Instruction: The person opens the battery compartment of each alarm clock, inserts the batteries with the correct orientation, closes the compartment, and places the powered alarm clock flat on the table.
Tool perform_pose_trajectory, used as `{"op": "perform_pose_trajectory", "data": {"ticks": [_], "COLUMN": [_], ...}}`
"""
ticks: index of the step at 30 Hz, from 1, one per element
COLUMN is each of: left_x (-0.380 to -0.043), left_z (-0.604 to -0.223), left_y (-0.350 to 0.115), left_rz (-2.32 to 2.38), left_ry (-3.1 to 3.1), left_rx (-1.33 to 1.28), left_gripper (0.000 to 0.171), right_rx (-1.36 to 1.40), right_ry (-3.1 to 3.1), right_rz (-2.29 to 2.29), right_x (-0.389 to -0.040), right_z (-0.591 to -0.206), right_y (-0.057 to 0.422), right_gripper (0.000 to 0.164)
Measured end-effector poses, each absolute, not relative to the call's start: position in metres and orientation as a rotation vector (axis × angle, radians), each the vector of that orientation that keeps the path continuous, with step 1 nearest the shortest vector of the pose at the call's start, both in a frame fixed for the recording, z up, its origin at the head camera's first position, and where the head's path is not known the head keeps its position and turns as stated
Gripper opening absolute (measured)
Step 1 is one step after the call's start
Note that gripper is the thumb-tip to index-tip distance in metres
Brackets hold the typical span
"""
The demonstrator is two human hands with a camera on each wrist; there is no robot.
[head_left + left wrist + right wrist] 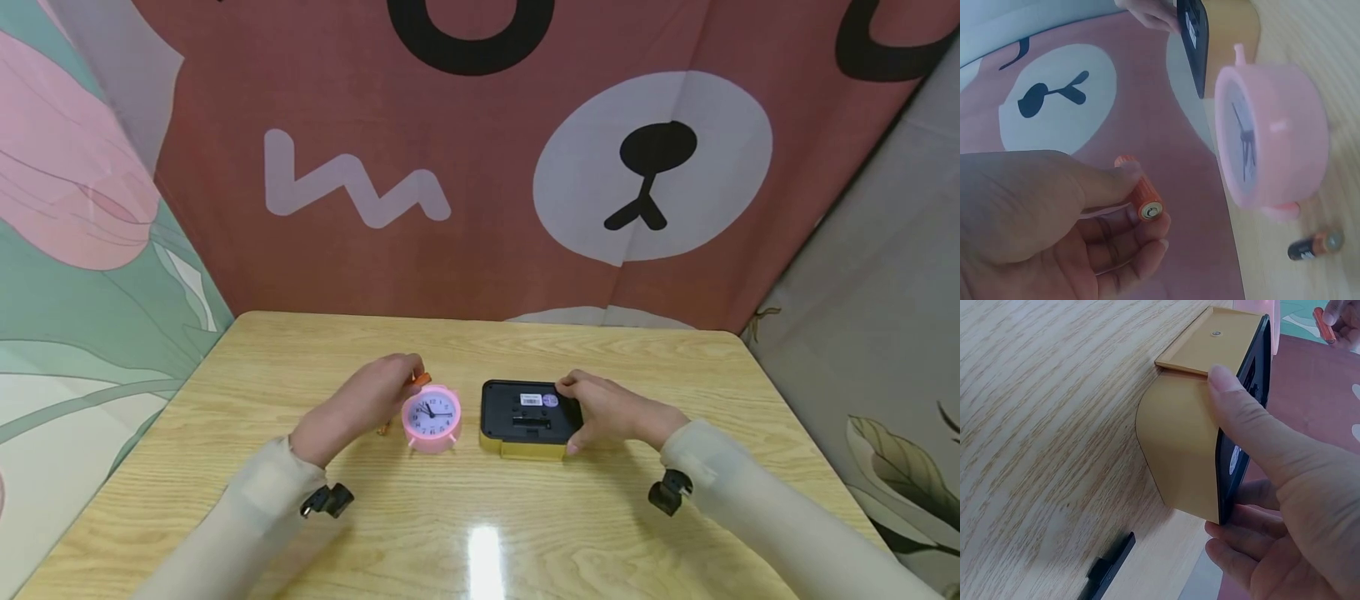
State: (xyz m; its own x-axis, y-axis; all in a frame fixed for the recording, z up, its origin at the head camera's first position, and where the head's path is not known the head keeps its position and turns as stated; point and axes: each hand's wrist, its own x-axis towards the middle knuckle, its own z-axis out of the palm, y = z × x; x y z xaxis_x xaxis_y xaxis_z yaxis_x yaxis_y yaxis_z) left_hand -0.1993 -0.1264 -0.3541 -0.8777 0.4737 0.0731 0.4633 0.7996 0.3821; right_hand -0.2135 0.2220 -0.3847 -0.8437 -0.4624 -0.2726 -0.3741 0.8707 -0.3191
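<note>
My left hand (375, 396) pinches an orange battery (1141, 190) between thumb and fingers, just above and behind a pink alarm clock (431, 418). The clock stands with its dial facing me. Beside it, on the left, a second battery (1315, 246), black and copper, lies on the table. To the right, my right hand (611, 408) grips a gold box-shaped device (1185, 437) by its right end, thumb on the near side and fingers around the far edge. Its black back (510, 404) faces up, with labels and a small slot near the middle.
A thin black strip with a tab (1110, 565) lies on the wooden table (405, 533) right of the device. Beyond the table's far edge hangs a red cloth (480, 275) with a bear face; patterned cloths hang on both sides.
</note>
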Motion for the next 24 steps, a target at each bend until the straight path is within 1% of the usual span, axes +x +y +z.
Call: {"op": "perform_pose_trajectory", "data": {"ticks": [6, 13, 20, 24], "left_x": [-0.199, -0.2, -0.201, -0.201], "left_z": [-0.352, -0.353, -0.358, -0.36], "left_y": [-0.115, -0.106, -0.098, -0.093], "left_rz": [0.639, 0.638, 0.631, 0.646], "left_ry": [2.916, 2.899, 2.9, 2.89], "left_rx": [0.748, 0.725, 0.814, 0.814], "left_gripper": [0.012, 0.01, 0.007, 0.008], "right_rx": [-0.625, -0.626, -0.614, -0.606], "right_ry": [2.701, 2.704, 2.706, 2.702], "right_rz": [-0.355, -0.349, -0.351, -0.352], "right_x": [-0.213, -0.214, -0.214, -0.215], "right_z": [-0.384, -0.384, -0.385, -0.385], "right_y": [0.222, 0.222, 0.221, 0.221], "right_gripper": [0.104, 0.103, 0.102, 0.102]}}
